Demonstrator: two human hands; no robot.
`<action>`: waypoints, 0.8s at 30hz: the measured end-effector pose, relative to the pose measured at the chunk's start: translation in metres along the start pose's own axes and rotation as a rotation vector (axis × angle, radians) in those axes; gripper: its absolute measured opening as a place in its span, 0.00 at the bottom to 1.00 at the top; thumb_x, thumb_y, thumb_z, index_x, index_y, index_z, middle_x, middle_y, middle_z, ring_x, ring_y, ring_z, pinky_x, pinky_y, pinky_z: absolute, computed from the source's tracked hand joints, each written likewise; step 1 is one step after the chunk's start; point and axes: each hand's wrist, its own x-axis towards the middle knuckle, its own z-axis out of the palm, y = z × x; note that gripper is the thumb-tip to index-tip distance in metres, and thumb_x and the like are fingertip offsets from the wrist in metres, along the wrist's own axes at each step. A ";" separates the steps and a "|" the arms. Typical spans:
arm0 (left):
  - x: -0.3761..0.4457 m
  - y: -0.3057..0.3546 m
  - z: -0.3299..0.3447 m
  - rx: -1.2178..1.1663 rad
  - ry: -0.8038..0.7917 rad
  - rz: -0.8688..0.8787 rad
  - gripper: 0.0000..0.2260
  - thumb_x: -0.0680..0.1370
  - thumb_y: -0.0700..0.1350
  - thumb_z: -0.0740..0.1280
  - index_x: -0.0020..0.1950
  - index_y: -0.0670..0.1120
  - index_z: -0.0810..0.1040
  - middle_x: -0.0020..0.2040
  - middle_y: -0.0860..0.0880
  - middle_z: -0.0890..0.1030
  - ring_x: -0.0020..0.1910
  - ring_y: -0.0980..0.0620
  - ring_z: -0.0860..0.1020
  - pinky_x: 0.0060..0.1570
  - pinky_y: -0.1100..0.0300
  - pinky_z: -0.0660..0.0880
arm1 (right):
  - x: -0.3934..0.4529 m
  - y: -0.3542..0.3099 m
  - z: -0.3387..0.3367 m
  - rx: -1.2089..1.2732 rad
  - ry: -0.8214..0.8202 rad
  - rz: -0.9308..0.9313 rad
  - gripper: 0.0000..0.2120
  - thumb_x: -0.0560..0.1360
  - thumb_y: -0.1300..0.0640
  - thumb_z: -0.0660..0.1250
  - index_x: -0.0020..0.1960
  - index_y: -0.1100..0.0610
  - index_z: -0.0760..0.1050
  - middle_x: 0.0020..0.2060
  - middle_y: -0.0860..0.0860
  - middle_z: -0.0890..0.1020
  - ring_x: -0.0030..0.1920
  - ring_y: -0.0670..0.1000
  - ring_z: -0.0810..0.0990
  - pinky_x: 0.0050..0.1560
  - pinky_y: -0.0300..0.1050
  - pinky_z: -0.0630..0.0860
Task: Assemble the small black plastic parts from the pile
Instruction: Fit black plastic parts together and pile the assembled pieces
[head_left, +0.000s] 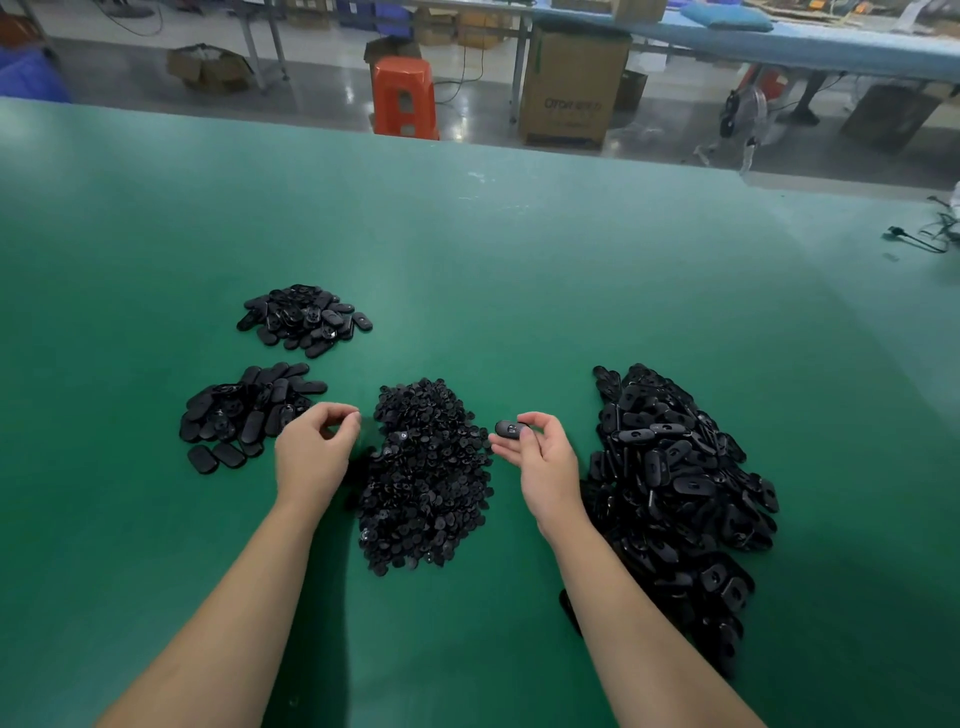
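My right hand (540, 457) pinches one oval black part (511, 429) between thumb and fingertips, holding it above the green table (519, 270), between the middle pile and the big one. My left hand (314, 452) has its fingers curled with the tips drawn together; whether it holds anything I cannot tell. Between my hands lies a pile of small parts (426, 478). At three o'clock sprawls the big pile of ovals (675, 493). At nine o'clock sits a smaller heap (244, 413), and at eleven o'clock, farther out, another heap (304, 318). Beyond the table's far edge stand an orange stool (402, 96) and a cardboard box (571, 88).
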 end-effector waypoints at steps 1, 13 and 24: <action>-0.001 0.006 0.001 -0.047 -0.001 -0.002 0.08 0.78 0.45 0.72 0.42 0.58 0.81 0.37 0.54 0.83 0.34 0.53 0.78 0.37 0.57 0.76 | 0.000 0.001 0.000 -0.020 0.001 -0.003 0.09 0.86 0.60 0.54 0.57 0.52 0.72 0.49 0.52 0.85 0.49 0.48 0.87 0.56 0.44 0.81; -0.031 0.091 0.081 -0.026 -0.372 0.134 0.06 0.76 0.41 0.73 0.43 0.52 0.85 0.36 0.58 0.83 0.34 0.64 0.77 0.40 0.68 0.71 | -0.002 -0.002 0.002 0.013 0.024 -0.032 0.07 0.85 0.62 0.54 0.55 0.55 0.70 0.50 0.56 0.85 0.44 0.52 0.87 0.47 0.42 0.82; -0.049 0.098 0.101 -0.019 -0.327 -0.021 0.07 0.75 0.39 0.70 0.41 0.50 0.82 0.39 0.54 0.84 0.40 0.55 0.82 0.43 0.65 0.76 | -0.001 0.000 0.002 -0.227 0.082 -0.055 0.07 0.84 0.61 0.57 0.55 0.52 0.72 0.48 0.53 0.83 0.48 0.54 0.84 0.55 0.53 0.79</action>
